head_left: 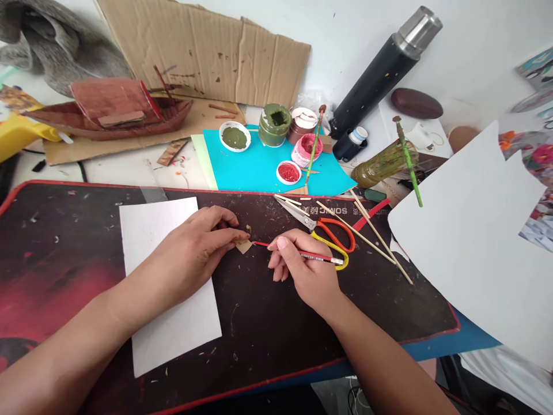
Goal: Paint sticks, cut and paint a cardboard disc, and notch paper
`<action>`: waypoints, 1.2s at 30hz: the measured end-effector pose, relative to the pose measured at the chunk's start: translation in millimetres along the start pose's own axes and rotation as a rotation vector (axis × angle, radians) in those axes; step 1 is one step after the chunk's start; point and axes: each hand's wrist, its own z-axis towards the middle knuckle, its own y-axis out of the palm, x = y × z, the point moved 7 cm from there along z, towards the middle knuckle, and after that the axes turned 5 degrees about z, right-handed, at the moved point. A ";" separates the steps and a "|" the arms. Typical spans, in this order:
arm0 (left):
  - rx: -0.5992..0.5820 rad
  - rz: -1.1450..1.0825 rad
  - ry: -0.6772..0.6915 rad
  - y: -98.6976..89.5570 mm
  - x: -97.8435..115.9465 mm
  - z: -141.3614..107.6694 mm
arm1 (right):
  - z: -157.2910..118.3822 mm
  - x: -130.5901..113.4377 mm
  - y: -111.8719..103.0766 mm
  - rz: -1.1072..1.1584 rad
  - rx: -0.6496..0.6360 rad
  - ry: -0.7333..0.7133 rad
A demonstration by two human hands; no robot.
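Between its thumb and fingertips, my left hand [196,245] pinches a small tan cardboard piece [244,246] just above the dark mat [254,323]. My left wrist lies over a white sheet of paper [173,334]. My right hand [306,268] is closed around a red pencil [317,256], whose tip points left and is close to the cardboard piece's right corner. Scissors [330,233] with orange and yellow handles lie open just behind my right hand. Thin wooden sticks [375,230] lie beside them.
Paint jars [273,129] and lids stand on a turquoise sheet [259,178] behind the mat. A brown model boat [125,118] sits at the back left. A dark thermos [375,80] leans at the back right, near a large white sheet [470,248].
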 end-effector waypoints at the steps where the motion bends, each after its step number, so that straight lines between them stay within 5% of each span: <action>1: -0.001 0.003 0.002 0.3 -0.2 -0.1 | -0.2 -0.3 -0.3 0.006 0.003 -0.003; 36: 0.001 -0.027 -0.030 0.0 -1.7 -0.2 | 0.9 -0.4 1.0 0.010 -0.012 -0.014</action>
